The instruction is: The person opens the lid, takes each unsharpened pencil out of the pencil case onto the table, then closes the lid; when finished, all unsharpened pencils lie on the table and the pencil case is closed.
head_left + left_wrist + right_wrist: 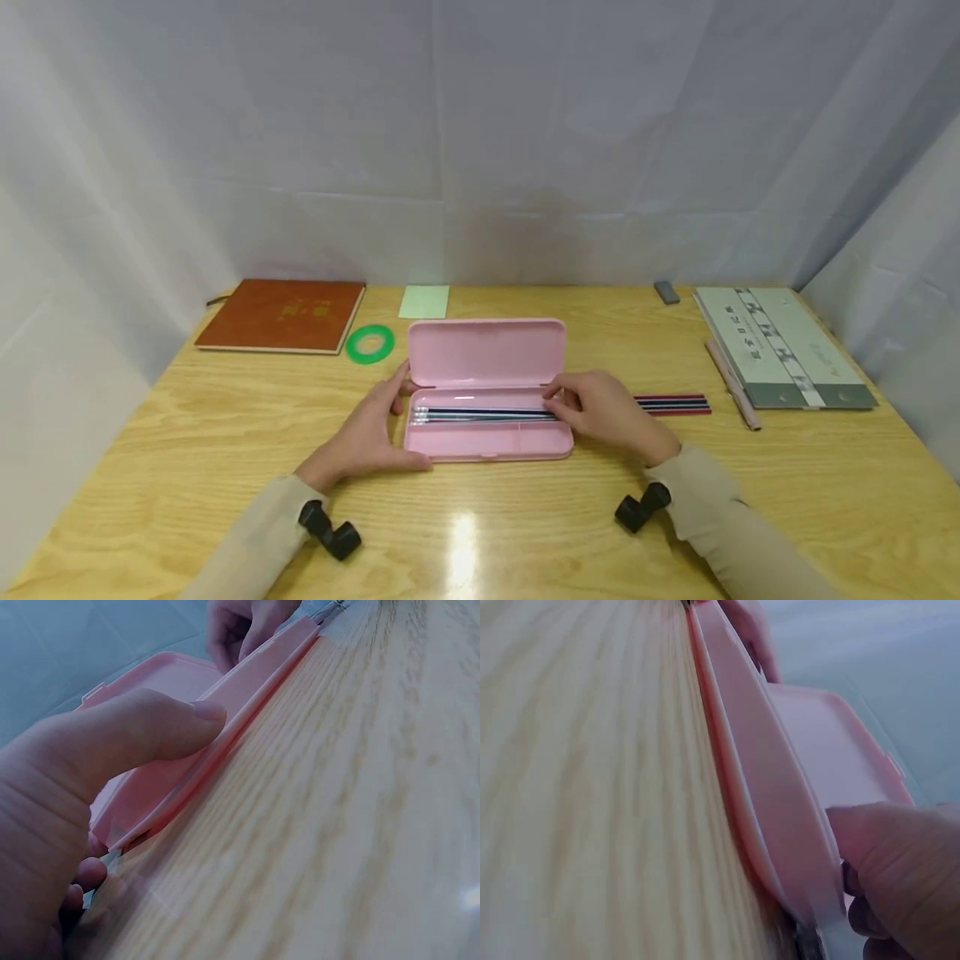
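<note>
A pink pencil case [487, 446] lies opened on the table, its lid [487, 354] tipped up at the back. In its long compartment are several dark and pale-green pencils [480, 414], white ends to the left. My left hand [371, 429] holds the case's left end, thumb along the front rim and fingers around the side; the left wrist view shows that thumb [172, 724] over the edge. My right hand [600, 412] is at the right end, its curled thumb and fingertips pinching the pencils' right ends, which they partly hide.
More pencils [675, 405], red and dark, lie right of the case. Further right are a pink pen [733, 385] and a grey-green notebook [780, 346]. Behind lie a grey eraser [666, 292], pale green notepaper [424, 302], green tape [352, 353] and a brown notebook [277, 317].
</note>
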Motion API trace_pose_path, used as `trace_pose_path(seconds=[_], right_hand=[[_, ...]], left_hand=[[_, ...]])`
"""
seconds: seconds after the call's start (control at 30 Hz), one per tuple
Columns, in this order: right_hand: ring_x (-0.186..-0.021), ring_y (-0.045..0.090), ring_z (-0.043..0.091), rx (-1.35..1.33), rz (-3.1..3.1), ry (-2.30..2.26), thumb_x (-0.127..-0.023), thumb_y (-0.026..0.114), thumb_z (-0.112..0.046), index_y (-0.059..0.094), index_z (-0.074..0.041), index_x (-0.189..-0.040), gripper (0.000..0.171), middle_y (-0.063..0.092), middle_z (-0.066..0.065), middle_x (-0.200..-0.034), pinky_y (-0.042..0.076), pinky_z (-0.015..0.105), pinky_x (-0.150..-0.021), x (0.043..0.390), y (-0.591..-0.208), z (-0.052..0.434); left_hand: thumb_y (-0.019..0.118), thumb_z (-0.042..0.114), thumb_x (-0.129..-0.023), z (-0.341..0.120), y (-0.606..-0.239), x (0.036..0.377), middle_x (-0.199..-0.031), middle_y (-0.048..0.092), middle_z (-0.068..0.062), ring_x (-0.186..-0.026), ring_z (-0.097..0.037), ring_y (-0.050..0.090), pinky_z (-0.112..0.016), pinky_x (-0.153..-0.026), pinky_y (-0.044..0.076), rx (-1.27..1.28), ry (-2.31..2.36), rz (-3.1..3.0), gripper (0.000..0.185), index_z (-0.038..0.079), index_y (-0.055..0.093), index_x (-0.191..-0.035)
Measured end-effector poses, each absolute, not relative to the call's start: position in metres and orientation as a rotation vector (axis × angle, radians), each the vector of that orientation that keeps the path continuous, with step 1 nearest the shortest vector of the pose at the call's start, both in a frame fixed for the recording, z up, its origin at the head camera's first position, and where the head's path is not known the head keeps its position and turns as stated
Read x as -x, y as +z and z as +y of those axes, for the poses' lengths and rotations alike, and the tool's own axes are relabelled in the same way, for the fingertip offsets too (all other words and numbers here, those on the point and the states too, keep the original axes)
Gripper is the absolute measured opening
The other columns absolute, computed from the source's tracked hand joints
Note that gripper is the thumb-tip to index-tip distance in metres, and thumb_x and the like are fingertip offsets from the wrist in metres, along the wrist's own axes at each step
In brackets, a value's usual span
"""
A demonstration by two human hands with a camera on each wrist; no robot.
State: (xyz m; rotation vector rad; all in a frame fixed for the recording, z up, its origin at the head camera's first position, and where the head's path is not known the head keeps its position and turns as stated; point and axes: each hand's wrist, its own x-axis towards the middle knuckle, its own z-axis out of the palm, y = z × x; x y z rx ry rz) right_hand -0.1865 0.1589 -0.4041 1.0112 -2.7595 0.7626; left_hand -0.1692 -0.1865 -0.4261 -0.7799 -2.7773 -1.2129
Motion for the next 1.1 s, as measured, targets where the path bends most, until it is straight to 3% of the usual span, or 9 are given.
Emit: trace_pose_path(seconds=[0.2, 0.5, 0.63, 0.8, 1.1], right_hand=[[-0.074, 0.065, 0.008, -1.056, -2.749, 0.490, -0.085, 0.073, -0.024, 0.076, -0.017, -0.092, 0.010, 0.073, -0.005, -0.085, 0.051, 0.027, -0.068, 0.196, -0.407, 0.122], [-0.070, 0.063, 0.008, -1.104, -2.696, 0.463, -0.088, 0.069, -0.017, 0.073, -0.011, -0.089, 0.007, 0.072, -0.001, -0.083, 0.052, 0.027, -0.068, 0.195, -0.401, 0.108], [-0.061, 0.052, 0.002, -1.004, -2.716, 0.559, -0.089, 0.069, -0.018, 0.071, -0.012, -0.091, 0.007, 0.065, -0.005, -0.073, 0.046, 0.023, -0.059, 0.184, -0.394, 0.136], [-0.050, 0.033, -0.002, -0.840, -2.739, 0.657, -0.088, 0.069, -0.013, 0.070, -0.014, -0.092, 0.004, 0.044, -0.013, -0.057, 0.033, 0.020, -0.050, 0.167, -0.400, 0.197], [-0.052, 0.033, -0.004, -0.668, -2.728, 0.751, -0.090, 0.067, -0.011, 0.070, -0.012, -0.090, 0.003, 0.044, -0.017, -0.061, 0.034, 0.020, -0.048, 0.138, -0.417, 0.287]], left_hand=[[0.092, 0.042, -0.051, -0.186, -0.425, 0.170, -0.114, 0.054, -0.001, -0.090, -0.013, 0.042, -0.028, -0.080, 0.038, 0.771, -1.212, -2.784, 0.133, 0.007, 0.016, -0.154], [0.092, 0.042, -0.052, -0.184, -0.429, 0.172, -0.116, 0.055, 0.000, -0.091, -0.013, 0.041, -0.028, -0.080, 0.037, 0.800, -1.212, -2.770, 0.132, 0.007, 0.016, -0.154], [0.092, 0.041, -0.052, -0.183, -0.429, 0.171, -0.116, 0.054, -0.001, -0.091, -0.013, 0.041, -0.028, -0.081, 0.037, 0.791, -1.212, -2.775, 0.132, 0.005, 0.016, -0.154], [0.092, 0.040, -0.052, -0.184, -0.426, 0.169, -0.115, 0.055, -0.002, -0.090, -0.014, 0.041, -0.029, -0.080, 0.037, 0.784, -1.237, -2.765, 0.131, 0.005, 0.017, -0.154], [0.092, 0.041, -0.053, -0.187, -0.428, 0.170, -0.114, 0.054, 0.000, -0.090, -0.013, 0.040, -0.028, -0.079, 0.036, 0.788, -1.219, -2.762, 0.131, 0.007, 0.016, -0.154]])
